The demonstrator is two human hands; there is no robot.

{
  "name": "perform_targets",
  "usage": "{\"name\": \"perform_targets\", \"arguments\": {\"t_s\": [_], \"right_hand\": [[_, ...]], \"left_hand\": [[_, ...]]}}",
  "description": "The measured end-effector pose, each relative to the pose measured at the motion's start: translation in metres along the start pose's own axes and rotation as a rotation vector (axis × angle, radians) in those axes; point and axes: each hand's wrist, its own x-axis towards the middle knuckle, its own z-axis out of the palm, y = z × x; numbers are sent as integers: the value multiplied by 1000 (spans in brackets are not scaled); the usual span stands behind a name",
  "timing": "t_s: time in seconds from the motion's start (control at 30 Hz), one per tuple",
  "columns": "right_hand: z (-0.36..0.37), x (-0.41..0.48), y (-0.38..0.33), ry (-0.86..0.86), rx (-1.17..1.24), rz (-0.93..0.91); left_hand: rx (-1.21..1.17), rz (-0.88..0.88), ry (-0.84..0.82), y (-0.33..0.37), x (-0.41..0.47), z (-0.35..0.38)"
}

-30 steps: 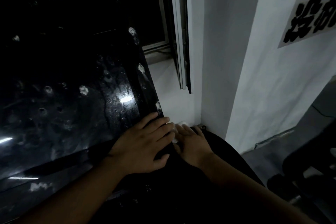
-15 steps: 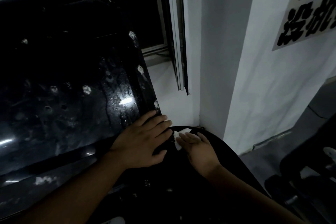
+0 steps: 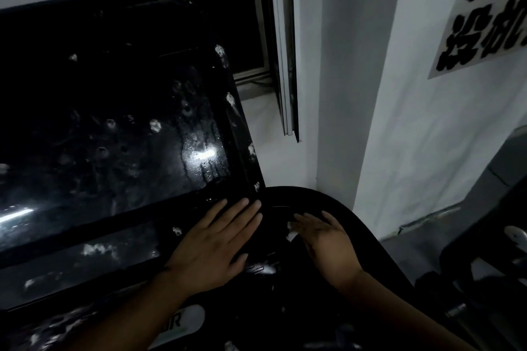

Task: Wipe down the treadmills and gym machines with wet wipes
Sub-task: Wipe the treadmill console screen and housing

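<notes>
A glossy black treadmill console fills the left of the view, wet and dotted with white foam specks. My left hand rests flat on its lower right corner, fingers straight and spread. My right hand presses a white wet wipe against the black curved handrail beside the console. Only a small edge of the wipe shows at my fingertips; the rest is hidden under the hand.
A white window sill and an open window frame lie behind the console. A white wall with a black-lettered sign stands to the right. Another dark machine sits at the lower right.
The right hand has slid the wipe back along the handrail toward me. The left hand stays flat on the console corner. The view has tilted slightly downward.
</notes>
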Motion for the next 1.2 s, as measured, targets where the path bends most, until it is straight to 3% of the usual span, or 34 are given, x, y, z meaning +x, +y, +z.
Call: {"name": "perform_targets", "arguments": {"t_s": [0.17,0.33,0.47,0.73,1.07,1.2], "right_hand": [[-13,2,-23,67,7,23],[-45,57,-61,236,105,69],[-51,100,-90,401,242,227],[-1,41,-118,143,213,104],[-2,44,-98,72,233,63],[-12,76,-109,141,449,69]], "left_hand": [[2,28,10,-3,-17,-2],[11,23,41,-19,-22,-8],[20,4,40,-36,-19,-9],[9,-36,60,-43,-17,0],[43,-63,84,-54,-4,-2],[54,-106,94,-58,5,-9]]}}
